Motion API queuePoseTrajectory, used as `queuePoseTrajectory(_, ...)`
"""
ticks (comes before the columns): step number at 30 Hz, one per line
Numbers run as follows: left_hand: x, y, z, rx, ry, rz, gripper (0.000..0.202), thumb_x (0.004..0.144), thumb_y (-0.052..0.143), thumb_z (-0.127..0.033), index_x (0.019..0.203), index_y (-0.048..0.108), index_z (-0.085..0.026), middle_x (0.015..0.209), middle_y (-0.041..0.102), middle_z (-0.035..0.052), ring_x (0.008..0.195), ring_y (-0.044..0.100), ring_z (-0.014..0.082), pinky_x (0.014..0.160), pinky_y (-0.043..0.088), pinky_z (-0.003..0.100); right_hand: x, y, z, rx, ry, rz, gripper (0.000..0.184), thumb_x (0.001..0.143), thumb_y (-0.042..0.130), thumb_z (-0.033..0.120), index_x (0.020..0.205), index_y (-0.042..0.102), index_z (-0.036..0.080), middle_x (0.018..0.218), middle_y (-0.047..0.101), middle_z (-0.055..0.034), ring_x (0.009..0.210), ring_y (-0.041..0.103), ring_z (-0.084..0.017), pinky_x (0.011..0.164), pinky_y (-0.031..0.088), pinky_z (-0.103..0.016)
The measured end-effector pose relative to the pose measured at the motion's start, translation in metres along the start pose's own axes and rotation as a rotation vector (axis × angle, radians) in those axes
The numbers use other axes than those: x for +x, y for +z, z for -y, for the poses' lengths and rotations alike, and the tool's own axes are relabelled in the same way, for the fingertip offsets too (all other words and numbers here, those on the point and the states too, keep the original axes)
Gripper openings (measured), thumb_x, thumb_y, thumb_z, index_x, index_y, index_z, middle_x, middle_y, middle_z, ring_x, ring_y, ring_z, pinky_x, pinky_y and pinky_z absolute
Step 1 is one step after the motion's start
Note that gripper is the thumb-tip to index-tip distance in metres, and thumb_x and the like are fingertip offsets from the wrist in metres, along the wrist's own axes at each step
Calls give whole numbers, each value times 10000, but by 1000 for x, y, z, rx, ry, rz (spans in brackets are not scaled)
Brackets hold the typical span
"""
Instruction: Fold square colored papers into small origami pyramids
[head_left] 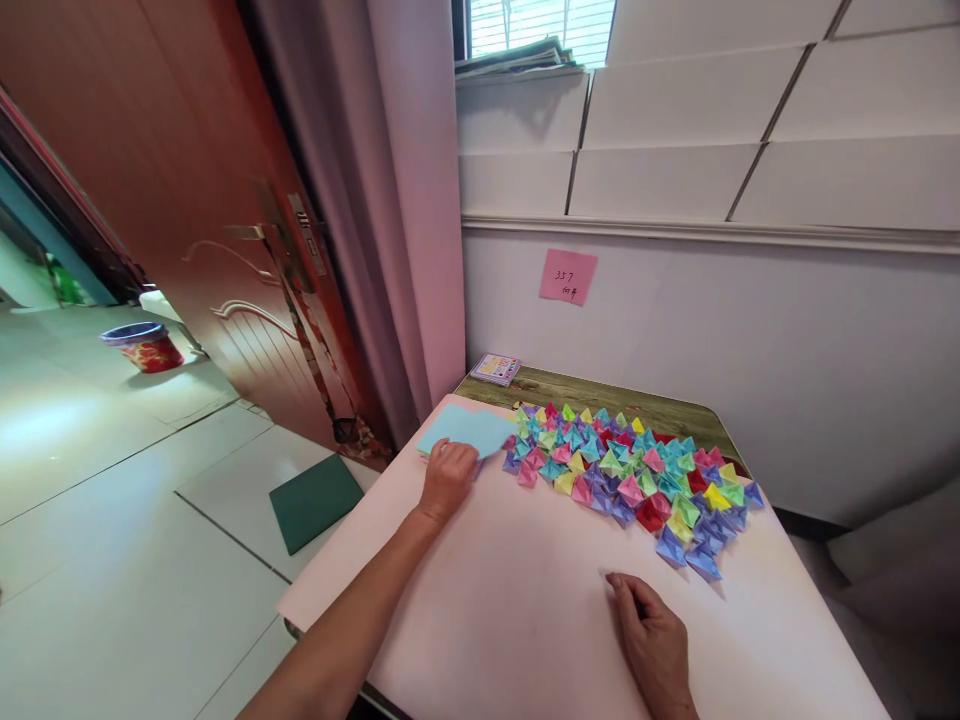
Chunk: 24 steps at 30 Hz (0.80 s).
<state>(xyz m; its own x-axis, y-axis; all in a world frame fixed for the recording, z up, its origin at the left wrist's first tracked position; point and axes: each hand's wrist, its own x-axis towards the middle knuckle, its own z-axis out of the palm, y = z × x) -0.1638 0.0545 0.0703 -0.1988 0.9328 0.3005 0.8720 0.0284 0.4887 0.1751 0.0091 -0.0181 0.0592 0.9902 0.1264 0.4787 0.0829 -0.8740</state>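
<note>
My left hand point(448, 478) reaches to the far left of the pale pink board point(525, 620) and rests on the near edge of a light blue paper sheet point(469, 428), fingers curled over it. My right hand point(651, 635) lies on the board near the front, fingers loosely curled and touching the surface with nothing visible in them. Between and beyond the hands spreads a patch of several small folded paper shapes point(630, 470) in many colours, laid close together.
A small pack of coloured paper point(495, 368) lies at the wooden table's point(660, 405) far edge. A pink sticky note point(568, 276) is on the white wall. A dark green sheet point(315, 500) lies on the floor left of the table, by a wooden door point(225, 230).
</note>
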Motion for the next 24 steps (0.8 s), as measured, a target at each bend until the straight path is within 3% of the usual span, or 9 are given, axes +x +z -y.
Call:
queuePoseTrajectory(2,-24,7,-16,-292,191,26,152,846,558,-231,901,693,-272,1108,682,86,1124,566,252,1129,196,440,3,2,1,-17,-43,-26,470,812,555,535,1065,695,164,903,721,-72,625,637,-168,587,533,-245)
queuePoseTrajectory(5,-65,29,-35,-586,290,111,136,834,621,-258,931,708,-295,1085,702,90,1113,589,255,1134,223,473,8,4,8,-114,-187,-46,677,787,611,447,1394,440,202,1230,608,-104,651,616,-143,578,545,-264)
queuePoseTrajectory(8,-98,54,-41,-564,399,115,148,855,586,-239,942,701,-275,1068,712,87,1092,601,251,1075,325,514,9,2,13,-244,-356,24,722,792,580,279,1464,317,291,1455,412,-97,775,639,-160,604,560,-285)
queuePoseTrajectory(11,-114,70,-39,-434,572,134,198,878,504,-156,952,671,-234,1031,719,66,1022,626,212,1016,394,481,6,-2,9,-334,-465,110,760,739,508,89,1446,355,323,1488,375,-67,891,655,-173,640,557,-269)
queuePoseTrajectory(13,-117,73,-37,-386,630,181,242,874,461,-100,973,645,-222,1005,718,47,979,635,178,1018,397,442,2,-4,2,-366,-510,148,757,692,497,43,1394,439,320,1466,413,-54,932,658,-178,672,554,-263)
queuePoseTrajectory(16,-117,70,-37,-373,591,232,255,833,486,-89,1011,617,-216,959,709,33,934,631,170,1023,390,427,0,-6,-8,-351,-561,234,565,695,505,54,1192,620,297,1309,575,-30,948,665,-175,741,548,-259)
queuePoseTrajectory(19,-116,66,-40,-344,466,234,306,770,602,-150,1072,598,-203,943,697,47,920,610,206,950,423,425,1,-7,-10,-296,-558,295,334,790,514,133,1037,687,277,1114,677,-19,940,669,-172,784,528,-256)
queuePoseTrajectory(22,-116,67,-46,-323,298,221,411,757,629,-158,1160,568,-203,942,696,43,920,599,214,898,430,403,5,-6,-4,-241,-431,300,212,859,540,282,997,698,255,967,707,-23,791,669,-165,701,505,-243)
queuePoseTrajectory(24,-114,71,-52,-309,158,192,388,777,619,-183,1161,571,-204,931,688,39,892,597,209,879,433,392,8,-4,3,-233,-275,287,230,873,540,386,955,697,240,755,687,0,606,616,-148,577,453,-231)
